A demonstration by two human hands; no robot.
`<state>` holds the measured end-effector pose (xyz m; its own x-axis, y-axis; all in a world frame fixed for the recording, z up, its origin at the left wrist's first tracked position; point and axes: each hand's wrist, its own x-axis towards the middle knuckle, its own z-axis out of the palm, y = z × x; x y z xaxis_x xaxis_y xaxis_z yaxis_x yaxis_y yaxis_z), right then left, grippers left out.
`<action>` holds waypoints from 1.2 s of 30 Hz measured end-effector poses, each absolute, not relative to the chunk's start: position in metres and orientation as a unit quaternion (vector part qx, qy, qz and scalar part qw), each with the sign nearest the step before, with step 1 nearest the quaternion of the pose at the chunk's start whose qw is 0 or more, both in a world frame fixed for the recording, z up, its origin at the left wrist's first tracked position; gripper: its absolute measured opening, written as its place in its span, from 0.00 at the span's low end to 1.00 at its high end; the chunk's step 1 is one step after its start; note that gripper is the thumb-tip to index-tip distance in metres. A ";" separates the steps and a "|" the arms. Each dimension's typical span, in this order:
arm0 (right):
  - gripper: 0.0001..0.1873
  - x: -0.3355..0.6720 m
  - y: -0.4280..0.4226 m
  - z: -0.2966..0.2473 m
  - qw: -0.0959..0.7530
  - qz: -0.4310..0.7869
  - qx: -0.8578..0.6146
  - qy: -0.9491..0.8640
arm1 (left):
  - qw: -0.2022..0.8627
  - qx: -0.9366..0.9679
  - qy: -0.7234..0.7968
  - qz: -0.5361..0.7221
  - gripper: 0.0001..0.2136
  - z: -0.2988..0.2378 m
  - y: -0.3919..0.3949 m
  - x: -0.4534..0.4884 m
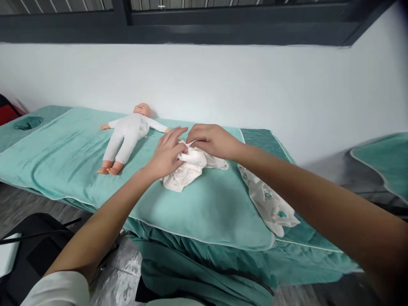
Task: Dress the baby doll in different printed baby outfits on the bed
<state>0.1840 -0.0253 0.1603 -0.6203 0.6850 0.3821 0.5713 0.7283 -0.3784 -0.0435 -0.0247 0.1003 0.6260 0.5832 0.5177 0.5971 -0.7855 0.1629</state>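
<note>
While two hands [191,146] grip one garment [186,168], one doll [127,134]

A single head-worn camera looked forward and down from above the person's chest, facing a white wall [223,85] under a dark window frame [204,25]. It sat close over the teal-covered bed [207,212], with both forearms reaching in from the bottom edge. No second view shared the scene.

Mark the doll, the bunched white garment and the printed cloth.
doll [127,134], head view, on its torso.
bunched white garment [183,174], head view, on its lower folds.
printed cloth [270,204], head view, on its middle.
</note>
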 end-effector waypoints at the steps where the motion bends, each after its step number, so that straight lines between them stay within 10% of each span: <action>1: 0.12 0.186 -0.040 0.167 0.266 0.115 -0.358 -0.888 | 0.009 -0.909 -0.313 -0.276 0.07 0.105 -0.028 -0.041; 9: 0.17 0.220 -0.087 0.159 0.145 0.229 -0.576 -0.771 | 0.099 -0.817 -0.451 -0.345 0.12 0.125 -0.048 -0.054; 18: 0.21 0.113 -0.079 0.064 0.429 0.646 -0.443 -0.451 | -0.120 -0.702 -0.423 -0.561 0.13 0.092 -0.085 -0.052; 23: 0.20 0.060 -0.080 0.054 0.480 0.728 -0.346 -0.347 | -0.084 -0.741 -0.447 -0.494 0.37 0.048 -0.105 -0.098; 31: 0.32 0.053 -0.092 0.017 0.250 0.714 -0.275 -0.593 | 0.021 -0.724 -0.523 -0.449 0.23 -0.018 -0.143 -0.207; 36: 0.25 0.119 -0.096 -0.016 0.267 0.691 -0.376 -0.556 | 0.146 -0.585 -0.669 -0.434 0.17 -0.027 -0.171 -0.322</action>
